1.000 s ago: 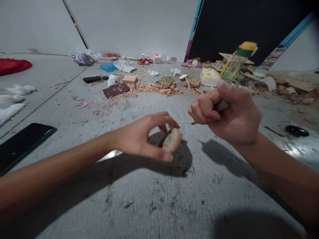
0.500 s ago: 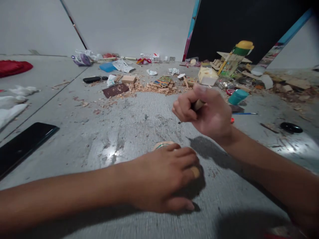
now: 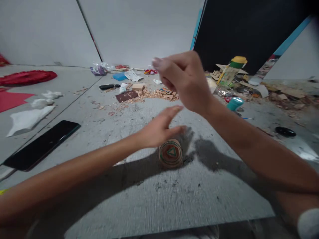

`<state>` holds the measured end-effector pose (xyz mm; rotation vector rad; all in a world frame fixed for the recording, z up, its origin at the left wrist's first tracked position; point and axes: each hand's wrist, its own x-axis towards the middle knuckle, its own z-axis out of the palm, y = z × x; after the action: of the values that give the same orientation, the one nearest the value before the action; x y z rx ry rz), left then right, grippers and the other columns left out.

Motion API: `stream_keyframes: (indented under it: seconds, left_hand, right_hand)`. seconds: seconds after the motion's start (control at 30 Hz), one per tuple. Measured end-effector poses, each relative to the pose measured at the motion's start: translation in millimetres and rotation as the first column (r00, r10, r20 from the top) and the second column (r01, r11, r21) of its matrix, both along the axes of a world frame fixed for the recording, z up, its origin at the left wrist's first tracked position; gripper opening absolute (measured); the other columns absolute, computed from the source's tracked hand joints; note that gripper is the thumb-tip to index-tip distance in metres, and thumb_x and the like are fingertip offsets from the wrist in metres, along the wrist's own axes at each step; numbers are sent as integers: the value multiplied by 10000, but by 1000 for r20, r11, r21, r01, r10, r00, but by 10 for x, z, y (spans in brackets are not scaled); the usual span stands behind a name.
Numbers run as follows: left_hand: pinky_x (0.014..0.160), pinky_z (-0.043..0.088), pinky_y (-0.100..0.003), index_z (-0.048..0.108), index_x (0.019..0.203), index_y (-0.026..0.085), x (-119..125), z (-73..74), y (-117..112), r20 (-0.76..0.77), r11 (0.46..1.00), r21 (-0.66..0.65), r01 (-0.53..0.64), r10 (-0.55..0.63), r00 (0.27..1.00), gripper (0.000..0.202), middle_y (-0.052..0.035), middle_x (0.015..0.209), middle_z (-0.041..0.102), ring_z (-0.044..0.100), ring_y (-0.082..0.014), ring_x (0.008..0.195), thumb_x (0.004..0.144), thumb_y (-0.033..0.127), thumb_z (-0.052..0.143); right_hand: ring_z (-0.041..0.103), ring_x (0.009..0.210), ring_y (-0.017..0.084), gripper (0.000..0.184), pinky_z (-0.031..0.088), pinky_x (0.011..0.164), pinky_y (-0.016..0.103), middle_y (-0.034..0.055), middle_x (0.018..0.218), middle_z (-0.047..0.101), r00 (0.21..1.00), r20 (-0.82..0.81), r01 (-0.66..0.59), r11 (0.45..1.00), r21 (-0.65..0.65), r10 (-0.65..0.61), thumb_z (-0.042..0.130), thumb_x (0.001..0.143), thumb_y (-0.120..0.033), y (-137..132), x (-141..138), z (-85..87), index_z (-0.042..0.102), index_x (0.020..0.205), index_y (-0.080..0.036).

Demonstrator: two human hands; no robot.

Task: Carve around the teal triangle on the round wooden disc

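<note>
Painted wooden piece (image 3: 171, 153) on floor; left hand (image 3: 159, 127) open, touching it (right hand (image 3: 183, 79) blurred, grip unclear).

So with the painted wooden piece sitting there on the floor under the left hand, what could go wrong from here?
1. The painted wooden piece looks rounded and rests on the floor loose, the left hand open above it: it might roll.
2. The right hand is raised and blurred; whether it holds anything cannot be told. A sweep down could knock the piece.
3. The black phone lies beside the left forearm, easy to bump.
</note>
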<state>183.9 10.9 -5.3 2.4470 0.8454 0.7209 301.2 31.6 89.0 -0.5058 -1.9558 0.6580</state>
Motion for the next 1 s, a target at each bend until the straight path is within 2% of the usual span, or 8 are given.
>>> stream_keyframes:
  seconds: [0.07,0.17,0.3,0.43,0.5,0.6,0.73,1.0]
  left_hand:
    - [1197,318,-648,385,1514,59,-246,-21,59,-64,997,-33,-73,71,995,695,-280,1573,415,403,-424,1464,960,437,570]
    - [1119,443,-558,504,1438,118,-398,-157,6,-172,997,-81,-2,-12,985,762,-214,1451,563,550,-390,1328,849,553,713]
    - [1176,340,-573,522,1421,140,-348,-358,-160,-235,997,-49,68,-77,969,954,-196,1504,504,448,-423,1401,677,659,820]
    - [1029,393,-524,591,1258,159,-289,-400,-228,-273,998,33,57,-46,961,818,-147,1304,589,531,-366,1197,663,685,786]
    - [958,391,-496,593,1188,157,-288,-402,-218,-279,997,35,67,-54,959,778,-121,1194,607,536,-339,1106,641,679,778]
    - [873,376,-444,584,1095,171,-314,-448,-181,-239,997,16,70,-64,969,749,-90,1088,596,539,-304,1017,611,713,761]
    - [847,342,-431,551,1118,179,-357,-547,-153,-171,996,2,90,-88,981,741,-75,1051,614,554,-282,971,631,706,739]
    - [868,333,-449,527,1210,167,-384,-592,-149,-101,994,-54,100,-105,989,783,-67,1036,653,601,-268,934,663,679,751]
  right_hand:
    - [237,518,92,531,212,528,318,-63,514,267,1000,-21,22,1000,15,-21,551,1008,-253,19,218,-62,397,502,-203]
    - [280,496,89,529,205,508,308,-50,489,318,1000,8,-7,998,-63,8,499,1015,-287,-22,435,-204,390,504,-203]
    - [321,501,82,509,257,512,281,-48,521,379,991,101,-68,983,-168,86,505,1018,-342,-139,585,-445,424,539,-190]
    - [342,535,86,488,283,542,275,-53,561,368,952,280,-55,968,-243,124,496,1034,-357,-196,736,-596,423,581,-192]
    - [366,552,88,405,282,548,272,-58,577,403,871,454,-86,967,-239,190,589,974,-343,-196,813,-648,483,613,-192]
    - [458,586,96,62,314,600,271,-64,614,530,681,697,-144,975,-170,222,673,835,-203,-192,889,-757,662,775,-193]
    - [591,678,127,266,332,649,285,-13,778,702,608,776,-142,984,-103,169,572,833,-102,-201,897,-951,736,1021,-195]
    - [587,728,140,319,317,659,292,2,875,716,608,780,-226,974,-13,151,515,875,-76,-188,833,-1136,705,1095,-207]
